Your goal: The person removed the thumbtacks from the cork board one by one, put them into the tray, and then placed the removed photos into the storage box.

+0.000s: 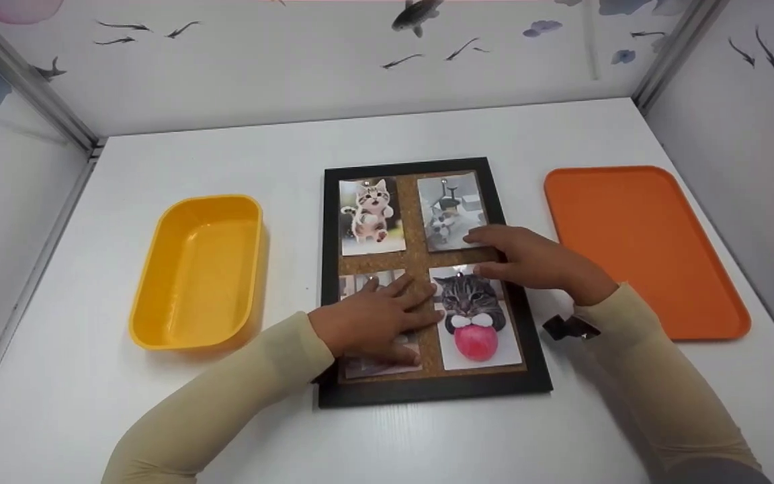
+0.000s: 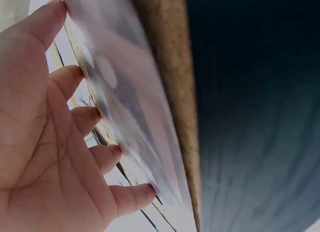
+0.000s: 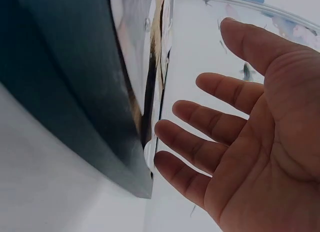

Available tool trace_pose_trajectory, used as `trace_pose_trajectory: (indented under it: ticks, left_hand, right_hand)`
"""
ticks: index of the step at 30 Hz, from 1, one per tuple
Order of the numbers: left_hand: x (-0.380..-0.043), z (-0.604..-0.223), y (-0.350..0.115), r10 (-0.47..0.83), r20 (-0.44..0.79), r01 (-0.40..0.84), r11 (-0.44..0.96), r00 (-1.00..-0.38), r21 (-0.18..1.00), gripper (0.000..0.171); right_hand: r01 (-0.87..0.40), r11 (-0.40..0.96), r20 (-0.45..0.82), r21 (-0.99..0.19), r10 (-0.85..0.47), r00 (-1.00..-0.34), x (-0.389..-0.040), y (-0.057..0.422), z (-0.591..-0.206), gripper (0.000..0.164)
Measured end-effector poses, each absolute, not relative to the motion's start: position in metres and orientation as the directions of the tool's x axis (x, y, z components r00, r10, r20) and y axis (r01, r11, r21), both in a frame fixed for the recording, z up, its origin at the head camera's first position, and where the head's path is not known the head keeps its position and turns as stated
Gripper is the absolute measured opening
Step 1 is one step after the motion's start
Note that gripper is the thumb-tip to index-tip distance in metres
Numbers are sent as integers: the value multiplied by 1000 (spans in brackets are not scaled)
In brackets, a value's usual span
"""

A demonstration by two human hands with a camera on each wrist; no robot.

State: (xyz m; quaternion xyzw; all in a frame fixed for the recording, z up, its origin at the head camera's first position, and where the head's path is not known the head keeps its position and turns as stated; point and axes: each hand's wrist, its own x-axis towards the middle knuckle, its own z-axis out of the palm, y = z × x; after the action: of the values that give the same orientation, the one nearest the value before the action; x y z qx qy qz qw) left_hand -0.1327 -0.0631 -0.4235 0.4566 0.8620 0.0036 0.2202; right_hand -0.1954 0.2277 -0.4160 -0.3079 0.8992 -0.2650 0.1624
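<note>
A cork board (image 1: 431, 346) in a black frame (image 1: 435, 395) lies flat, bearing pinned photos. My left hand (image 1: 377, 319), fingers spread, rests over the lower-left photo (image 1: 353, 286) and covers most of it; in the left wrist view its fingertips meet the photo (image 2: 125, 92). Above the board's right side is my right hand (image 1: 535, 259), fingers extended and holding nothing. It is nearest the grey cat photo (image 1: 451, 208) and the tabby photo with a pink ball (image 1: 474, 316); light contact cannot be ruled out. The kitten photo (image 1: 372, 215) sits upper left.
To the left on the white table (image 1: 279, 154) stands a yellow bin (image 1: 209, 279). An orange tray (image 1: 635, 235) lies at the right, partly behind my right forearm. Patterned white panels (image 1: 333, 67) rise along the back and both sides.
</note>
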Motion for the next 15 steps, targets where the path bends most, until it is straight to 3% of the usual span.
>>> trace_pose_trajectory:
  ticks: [15]
  left_hand:
    - [-131, -425, -64, 792, -372, 801, 572, -483, 177, 77]
  right_hand:
    - [-502, 590, -93, -633, -701, -707, -188, 220, -418, 41]
